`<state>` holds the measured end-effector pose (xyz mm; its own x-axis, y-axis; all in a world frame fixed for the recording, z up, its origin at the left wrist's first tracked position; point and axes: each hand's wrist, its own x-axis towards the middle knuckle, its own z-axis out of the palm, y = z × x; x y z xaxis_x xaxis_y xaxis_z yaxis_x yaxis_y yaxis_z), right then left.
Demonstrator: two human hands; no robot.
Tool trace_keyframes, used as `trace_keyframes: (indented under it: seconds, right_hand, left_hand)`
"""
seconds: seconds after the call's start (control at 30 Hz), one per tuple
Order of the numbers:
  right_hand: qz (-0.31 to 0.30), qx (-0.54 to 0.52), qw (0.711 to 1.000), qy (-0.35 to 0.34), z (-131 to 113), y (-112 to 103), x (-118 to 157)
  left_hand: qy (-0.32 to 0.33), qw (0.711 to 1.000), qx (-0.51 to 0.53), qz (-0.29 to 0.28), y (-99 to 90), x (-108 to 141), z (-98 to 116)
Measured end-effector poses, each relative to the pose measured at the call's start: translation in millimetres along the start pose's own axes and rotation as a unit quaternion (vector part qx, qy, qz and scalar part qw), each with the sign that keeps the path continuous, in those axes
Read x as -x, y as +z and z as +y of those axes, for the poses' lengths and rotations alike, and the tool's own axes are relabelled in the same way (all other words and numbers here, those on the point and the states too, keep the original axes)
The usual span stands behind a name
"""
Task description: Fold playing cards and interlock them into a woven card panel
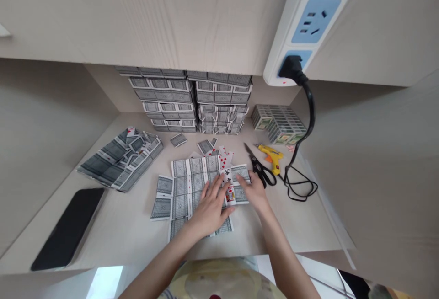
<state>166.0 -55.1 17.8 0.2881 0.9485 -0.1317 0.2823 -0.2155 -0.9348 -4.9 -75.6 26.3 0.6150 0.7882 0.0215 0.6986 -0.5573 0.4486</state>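
Observation:
A flat sheet of joined playing cards [180, 187], grey backs up, lies on the desk with panels sticking out at its sides. My left hand [211, 207] rests flat on it, fingers spread, the fingertips beside and partly over face-up cards [230, 196] at the sheet's right. At the right-hand panel [240, 171], my right hand [255, 194] has its thumb on top and its fingers curled at the outer edge, holding it. Loose cards [224, 157] lie just behind the sheet, some showing red diamonds.
Black-handled scissors [262, 171] and a yellow glue gun [274, 156] lie right. A card tray [120, 164] holding card pieces and a black phone [70, 228] are left. Stacked card boxes [168, 95] and packed decks [281, 123] stand behind. A plugged cable [310, 107] hangs from a power strip [290, 43].

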Motion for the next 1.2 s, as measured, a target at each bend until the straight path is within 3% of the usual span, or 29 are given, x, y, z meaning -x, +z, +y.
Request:
trace_keyframes:
  seconds: [0.3, 1.2]
  right_hand:
    - [0.037, -0.032, 0.999, -0.019, 4.4, -0.2, 4.7]
    - [0.022, 0.073, 0.996, -0.048, -4.9, -0.2, 2.3]
  left_hand:
    - [-0.003, 1.000, -0.018, 0.004, 4.4, -1.8, -2.1]
    - [-0.003, 1.000, -0.017, 0.003, 3.4, -1.6, -1.2]
